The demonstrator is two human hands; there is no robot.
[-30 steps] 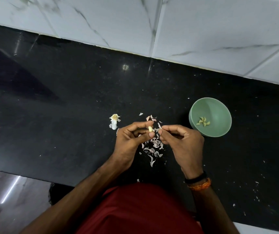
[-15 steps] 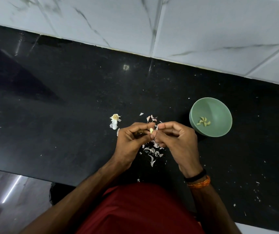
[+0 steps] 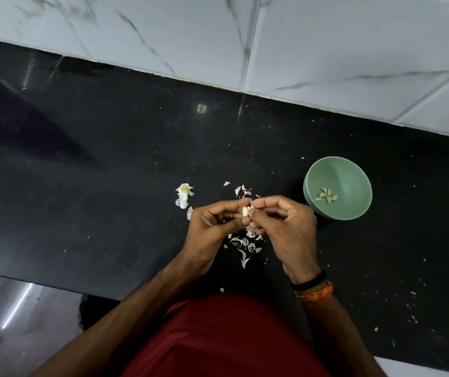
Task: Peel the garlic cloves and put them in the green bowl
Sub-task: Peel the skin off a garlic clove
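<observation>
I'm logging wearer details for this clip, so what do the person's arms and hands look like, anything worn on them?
Both forearms are bare, with no sleeves in view. The left hand shows no rings or bands. The right hand's wrist carries a black band and, just behind it, an orange braided thread. No gloves on either hand.

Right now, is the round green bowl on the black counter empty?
No, the round green bowl holds several peeled pale garlic cloves at its bottom.

Black counter (image 3: pixel 109 164) w/ green bowl (image 3: pixel 353 170), garlic skins (image 3: pixel 245 247), bulb stub (image 3: pixel 183 195).
</observation>
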